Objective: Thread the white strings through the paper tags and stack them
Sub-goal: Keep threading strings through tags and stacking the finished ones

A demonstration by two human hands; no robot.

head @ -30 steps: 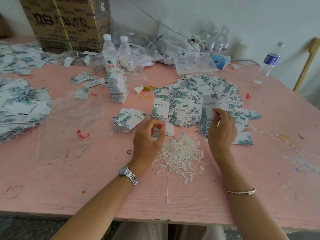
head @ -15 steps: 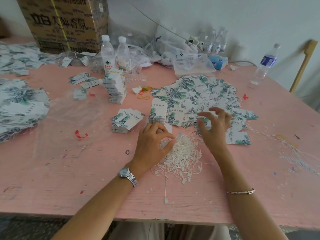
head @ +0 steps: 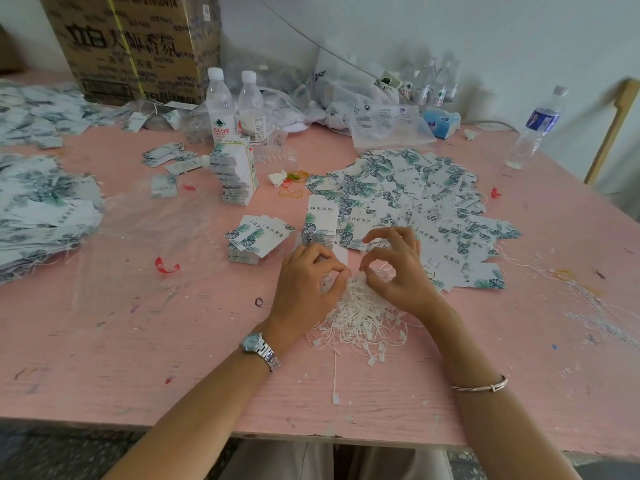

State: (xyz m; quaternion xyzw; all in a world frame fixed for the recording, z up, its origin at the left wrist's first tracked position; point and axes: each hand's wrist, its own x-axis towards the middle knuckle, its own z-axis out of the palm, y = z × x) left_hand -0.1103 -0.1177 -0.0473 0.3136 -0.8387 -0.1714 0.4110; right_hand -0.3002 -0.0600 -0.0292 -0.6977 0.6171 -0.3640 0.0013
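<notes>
A tangled heap of white strings [head: 363,317] lies on the pink table [head: 138,358] in front of me. My left hand [head: 304,285] rests on the heap's left top, thumb and fingers pinched into the strings. My right hand [head: 398,275] hovers over the heap's right top, thumb and forefinger pinched at a strand, the other fingers raised. Behind the hands spreads a loose pile of leaf-printed paper tags [head: 398,192]. A small neat tag stack [head: 320,220] and a fanned stack [head: 259,237] sit just beyond my left hand.
A tall bundled tag stack [head: 235,174] stands by two water bottles [head: 220,105]. More tags are heaped at far left [head: 45,209]. A cardboard box [head: 138,46], plastic bags [head: 381,123] and another bottle [head: 536,126] line the back. A clear plastic sheet [head: 138,230] lies left.
My right hand held a tag up a second ago, laid it on the loose pile, then came down to the strings. My left hand dropped onto the string heap.
</notes>
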